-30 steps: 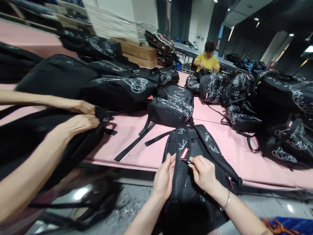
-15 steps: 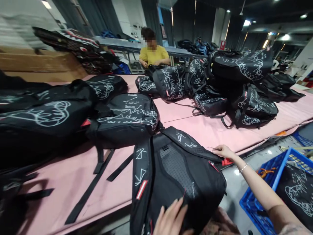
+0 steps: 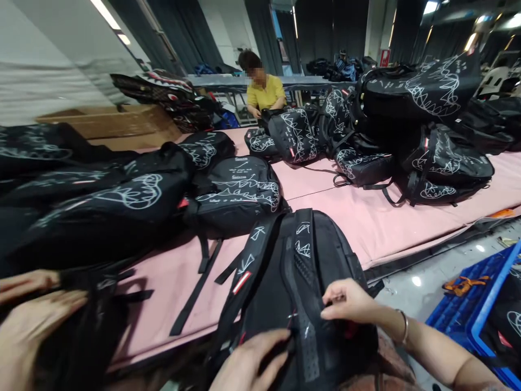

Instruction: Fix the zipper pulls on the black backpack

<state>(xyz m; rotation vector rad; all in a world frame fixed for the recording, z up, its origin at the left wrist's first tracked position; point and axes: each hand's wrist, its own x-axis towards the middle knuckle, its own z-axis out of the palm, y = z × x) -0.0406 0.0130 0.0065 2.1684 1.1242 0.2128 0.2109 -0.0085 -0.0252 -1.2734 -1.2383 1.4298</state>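
Note:
A black backpack (image 3: 297,271) with white scribble print lies back-side up at the near edge of the pink table (image 3: 366,222), partly hanging over toward me. My right hand (image 3: 350,301), a bracelet on its wrist, is closed and pinches the backpack's padded back near a shoulder strap. At the bottom edge my left hand (image 3: 248,364) curls round the lower part of the same backpack, thumb above and fingers below. A red-and-white tag (image 3: 241,282) shows on the left strap.
Another person's hands (image 3: 28,309) hold a black bag at the lower left. Several printed black backpacks (image 3: 423,125) are piled across the table. A person in a yellow shirt (image 3: 264,92) works at the far end. A blue crate (image 3: 480,309) stands on the floor at right, cardboard boxes (image 3: 114,122) behind.
My view swung right and then partly back. My right hand came back from the backpack's far right edge to its middle, and my left hand closed on its lower part. The other person's hands are in view again.

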